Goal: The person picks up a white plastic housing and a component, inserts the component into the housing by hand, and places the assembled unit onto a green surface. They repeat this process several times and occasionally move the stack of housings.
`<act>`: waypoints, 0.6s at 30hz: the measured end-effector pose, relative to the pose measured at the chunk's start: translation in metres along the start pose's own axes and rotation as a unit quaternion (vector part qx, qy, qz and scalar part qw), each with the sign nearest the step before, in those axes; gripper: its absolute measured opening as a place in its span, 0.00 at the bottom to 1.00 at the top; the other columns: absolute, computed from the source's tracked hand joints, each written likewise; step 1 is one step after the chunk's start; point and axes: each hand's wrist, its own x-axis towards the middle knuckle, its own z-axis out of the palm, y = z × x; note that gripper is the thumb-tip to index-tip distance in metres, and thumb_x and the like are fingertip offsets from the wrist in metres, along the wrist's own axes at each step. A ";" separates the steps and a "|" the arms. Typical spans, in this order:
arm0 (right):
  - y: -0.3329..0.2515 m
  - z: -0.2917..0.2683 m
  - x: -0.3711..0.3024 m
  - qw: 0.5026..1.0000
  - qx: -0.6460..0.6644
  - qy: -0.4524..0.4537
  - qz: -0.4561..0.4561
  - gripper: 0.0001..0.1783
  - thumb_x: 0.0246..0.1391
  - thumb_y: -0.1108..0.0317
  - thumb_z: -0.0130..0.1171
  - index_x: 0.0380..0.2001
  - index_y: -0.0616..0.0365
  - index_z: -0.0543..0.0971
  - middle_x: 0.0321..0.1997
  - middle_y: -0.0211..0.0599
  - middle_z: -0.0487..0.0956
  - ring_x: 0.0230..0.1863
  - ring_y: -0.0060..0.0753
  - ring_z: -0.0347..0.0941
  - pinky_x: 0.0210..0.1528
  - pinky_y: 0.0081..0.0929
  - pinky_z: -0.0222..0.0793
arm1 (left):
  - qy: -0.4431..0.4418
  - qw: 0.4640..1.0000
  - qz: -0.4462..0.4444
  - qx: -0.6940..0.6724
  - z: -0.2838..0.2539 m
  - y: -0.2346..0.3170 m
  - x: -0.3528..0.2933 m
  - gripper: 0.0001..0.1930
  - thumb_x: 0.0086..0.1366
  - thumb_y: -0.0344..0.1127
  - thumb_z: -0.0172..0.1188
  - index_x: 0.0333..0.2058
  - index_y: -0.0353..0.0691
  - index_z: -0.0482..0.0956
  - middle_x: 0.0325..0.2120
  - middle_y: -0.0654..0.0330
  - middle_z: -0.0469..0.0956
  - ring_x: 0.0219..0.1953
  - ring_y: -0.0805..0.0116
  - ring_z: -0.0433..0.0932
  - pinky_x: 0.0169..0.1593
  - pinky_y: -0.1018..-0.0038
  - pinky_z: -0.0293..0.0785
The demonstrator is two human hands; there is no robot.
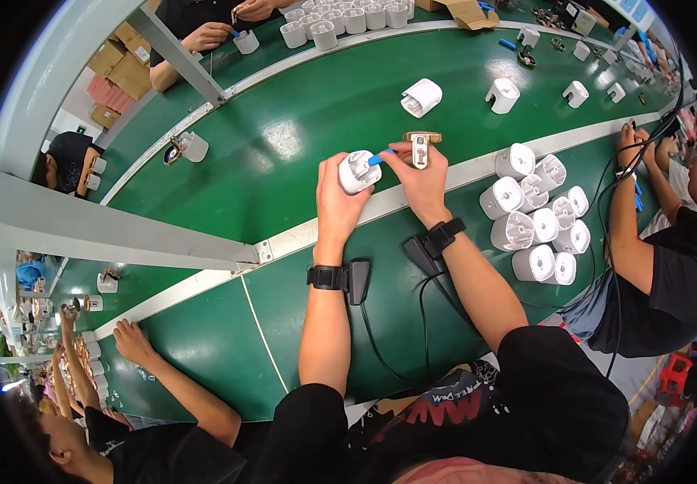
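Observation:
My left hand (340,208) is closed around a white plastic housing (355,179), its open, ribbed inside facing up. In my right hand (424,184), thumb and forefinger pinch a short blue stick-like tool (380,156), whose end is at the housing's rim. The same hand also holds a small white part with a gold metal top (421,139), which stands up above the fingers. Both hands are over the edge of the green conveyor. To the right of my right hand stands a cluster of similar white housings (518,198) on the green tabletop.
Loose white housings (422,97) lie on the green belt (284,153). A grey metal post (122,218) crosses at the left. Black cables run from my wrist straps (328,277). Co-workers sit on both sides; one person's hand (207,37) works across the belt.

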 end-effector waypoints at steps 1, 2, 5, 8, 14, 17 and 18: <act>0.001 0.000 0.001 1.000 0.009 -0.007 0.001 0.12 0.47 0.75 0.73 0.35 0.66 0.82 0.31 0.32 0.82 0.30 0.18 0.76 0.34 0.18 0.72 | 0.001 1.000 0.001 0.001 -0.001 -0.001 0.000 0.32 0.44 0.22 0.72 0.50 0.36 0.72 0.44 0.52 0.73 0.47 0.51 0.77 0.50 0.63 0.75; 0.003 -0.001 0.001 1.000 0.016 -0.012 0.002 0.11 0.47 0.75 0.73 0.34 0.66 0.82 0.31 0.32 0.82 0.30 0.18 0.76 0.35 0.18 0.72 | 0.002 1.000 0.000 -0.001 -0.001 -0.001 0.000 0.32 0.44 0.22 0.72 0.50 0.36 0.72 0.44 0.52 0.73 0.47 0.51 0.77 0.50 0.63 0.75; 0.008 -0.002 0.000 0.999 0.011 -0.025 -0.030 0.11 0.46 0.75 0.73 0.33 0.66 0.82 0.31 0.33 0.82 0.31 0.19 0.77 0.35 0.19 0.73 | 0.006 1.000 -0.003 -0.003 0.000 -0.002 0.000 0.32 0.43 0.21 0.72 0.50 0.36 0.72 0.44 0.52 0.74 0.47 0.52 0.77 0.50 0.63 0.75; 0.010 -0.003 0.000 0.998 -0.003 -0.036 -0.047 0.11 0.46 0.74 0.73 0.33 0.66 0.83 0.32 0.34 0.82 0.32 0.22 0.78 0.35 0.21 0.74 | 0.002 1.000 -0.006 -0.010 0.000 -0.002 0.000 0.32 0.43 0.22 0.73 0.50 0.36 0.73 0.44 0.52 0.74 0.47 0.52 0.77 0.50 0.63 0.75; -0.001 -0.001 0.000 0.987 -0.081 -0.123 -0.067 0.10 0.55 0.71 0.67 0.35 0.69 0.83 0.34 0.31 0.81 0.33 0.19 0.74 0.36 0.20 0.70 | 0.006 1.000 -0.015 0.004 0.001 -0.005 0.001 0.33 0.43 0.22 0.74 0.50 0.35 0.72 0.45 0.52 0.75 0.47 0.54 0.77 0.52 0.64 0.75; 0.005 -0.001 0.000 0.982 -0.101 -0.135 -0.079 0.12 0.58 0.68 0.64 0.37 0.69 0.83 0.34 0.30 0.81 0.31 0.19 0.71 0.35 0.21 0.67 | 0.010 0.999 -0.033 0.011 0.001 -0.007 0.001 0.33 0.43 0.23 0.74 0.51 0.33 0.71 0.46 0.53 0.75 0.48 0.59 0.77 0.53 0.67 0.74; 0.007 -0.002 0.001 0.980 -0.113 -0.141 -0.085 0.13 0.60 0.66 0.63 0.38 0.69 0.83 0.34 0.29 0.80 0.31 0.19 0.70 0.34 0.21 0.65 | 0.015 0.999 -0.032 0.015 0.001 -0.006 0.001 0.34 0.43 0.23 0.75 0.51 0.33 0.71 0.46 0.53 0.76 0.48 0.60 0.77 0.53 0.67 0.74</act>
